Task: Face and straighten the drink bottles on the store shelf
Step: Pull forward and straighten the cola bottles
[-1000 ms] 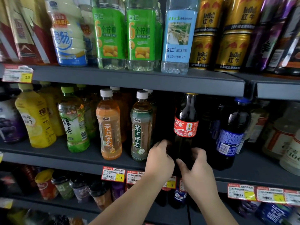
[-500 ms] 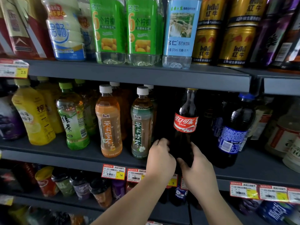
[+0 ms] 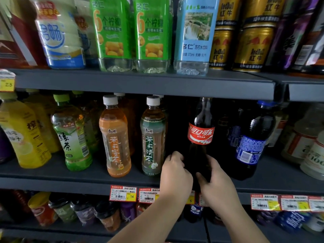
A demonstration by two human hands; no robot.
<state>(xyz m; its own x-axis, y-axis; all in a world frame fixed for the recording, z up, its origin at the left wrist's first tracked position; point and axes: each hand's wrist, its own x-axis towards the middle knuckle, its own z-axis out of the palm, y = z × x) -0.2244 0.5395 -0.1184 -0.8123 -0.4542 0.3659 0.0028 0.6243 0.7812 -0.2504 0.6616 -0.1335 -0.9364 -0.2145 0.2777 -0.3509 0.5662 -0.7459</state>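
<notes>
A dark cola bottle [image 3: 201, 135] with a red label stands upright on the middle shelf [image 3: 70, 174], its label facing front. My left hand [image 3: 175, 174] grips its lower body from the left, and my right hand [image 3: 216, 181] grips it from the right. Left of it stand a green-labelled jasmine tea bottle [image 3: 152, 137] and an orange tea bottle [image 3: 114, 137], both facing front. A dark bottle with a blue label [image 3: 250, 144] stands to the right, its label turned partly sideways.
The upper shelf [image 3: 140, 81] holds green lemon drink bottles [image 3: 112, 32], a soda water bottle [image 3: 195, 35] and gold cans [image 3: 252, 46]. Green tea [image 3: 71, 135] and yellow bottles [image 3: 22, 135] stand at left. Price tags [image 3: 123, 192] line the shelf edge; jars sit below.
The cola bottle has been turned so its red label faces squarely front. Both hands stayed on its lower body.
</notes>
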